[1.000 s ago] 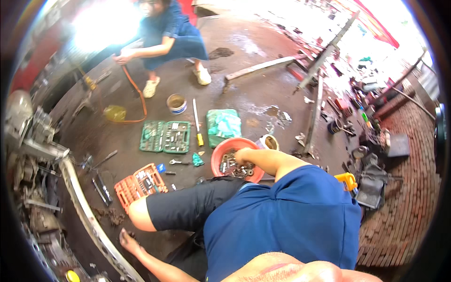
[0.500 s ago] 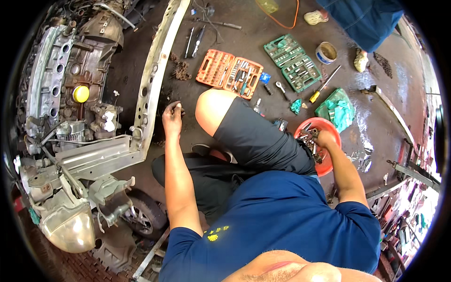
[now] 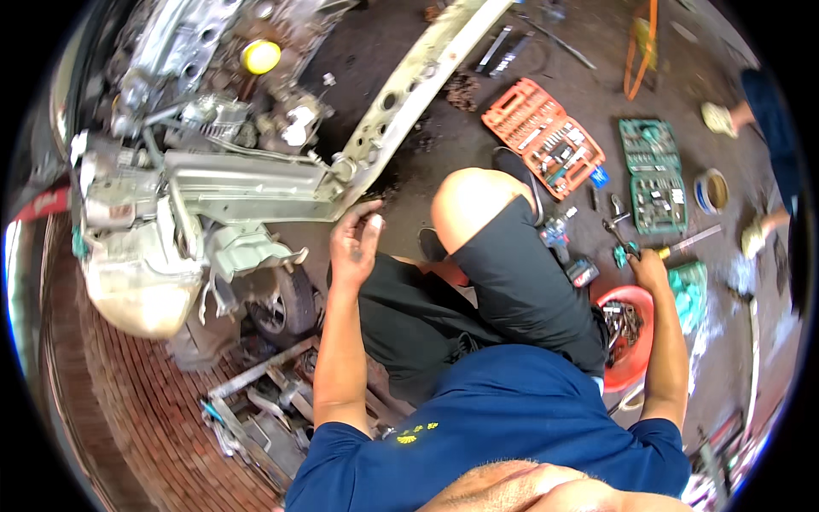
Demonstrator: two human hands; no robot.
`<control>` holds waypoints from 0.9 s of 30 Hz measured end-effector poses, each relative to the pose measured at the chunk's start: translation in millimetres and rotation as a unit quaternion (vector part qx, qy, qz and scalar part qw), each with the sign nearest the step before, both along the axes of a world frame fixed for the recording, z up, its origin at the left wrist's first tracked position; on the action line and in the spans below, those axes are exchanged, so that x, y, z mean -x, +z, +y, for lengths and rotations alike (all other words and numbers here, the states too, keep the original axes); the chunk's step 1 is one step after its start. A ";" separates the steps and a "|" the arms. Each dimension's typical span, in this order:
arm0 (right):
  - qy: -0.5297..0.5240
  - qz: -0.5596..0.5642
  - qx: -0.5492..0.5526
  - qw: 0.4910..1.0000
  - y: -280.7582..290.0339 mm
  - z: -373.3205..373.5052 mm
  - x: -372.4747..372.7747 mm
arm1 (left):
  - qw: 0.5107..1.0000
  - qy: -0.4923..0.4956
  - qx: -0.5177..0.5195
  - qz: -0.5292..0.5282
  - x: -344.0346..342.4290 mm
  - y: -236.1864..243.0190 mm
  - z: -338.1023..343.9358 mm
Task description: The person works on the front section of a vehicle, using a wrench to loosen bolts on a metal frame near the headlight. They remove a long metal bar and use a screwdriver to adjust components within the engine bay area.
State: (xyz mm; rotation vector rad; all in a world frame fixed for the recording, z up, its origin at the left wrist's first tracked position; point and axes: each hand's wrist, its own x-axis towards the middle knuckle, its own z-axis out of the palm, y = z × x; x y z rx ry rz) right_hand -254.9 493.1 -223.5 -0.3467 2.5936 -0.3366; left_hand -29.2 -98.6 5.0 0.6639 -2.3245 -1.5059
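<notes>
My left hand point(image 3: 358, 239) is raised beside the pale metal beam point(image 3: 409, 94) of the stripped car front, fingers curled, anything inside too small to make out. My right hand point(image 3: 646, 263) grips a dark-handled tool point(image 3: 617, 230), low on the floor by a teal crumpled item point(image 3: 625, 254). Below it is a red basin point(image 3: 641, 341) of metal parts. Around it lie an open orange socket case point(image 3: 546, 136), a green socket case point(image 3: 652, 162), a cordless tool point(image 3: 563, 239) and a yellow-handled bar point(image 3: 687, 239).
An engine point(image 3: 213, 68) with a yellow cap and a wheel point(image 3: 281, 316) are at the left. A co-worker's shoes point(image 3: 718, 119) and dark clothing show at the right, near a tub point(image 3: 711, 191) and orange hose point(image 3: 640, 60). Brick paving point(image 3: 153, 401) is at the lower left.
My right hand has left the red basin and moved forward, taking hold of a tool. My left hand stays raised, fingers curled. The view has swung left toward the car.
</notes>
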 end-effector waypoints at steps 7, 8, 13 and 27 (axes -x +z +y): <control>-0.145 0.012 0.125 0.981 -108.9 -95.3 57.3 | 0.973 0.068 0.185 -0.117 -63.3 55.1 22.8; -0.140 0.017 0.110 0.984 -123.0 -105.3 70.4 | 0.972 0.090 0.178 -0.127 -75.5 56.0 24.9; -0.139 0.059 0.044 0.987 -180.7 -105.1 142.0 | 0.972 0.136 0.139 -0.131 -85.1 42.7 31.1; 0.026 0.160 0.328 0.931 -30.1 -242.1 119.0 | 0.951 0.019 0.306 -0.029 18.1 36.3 7.9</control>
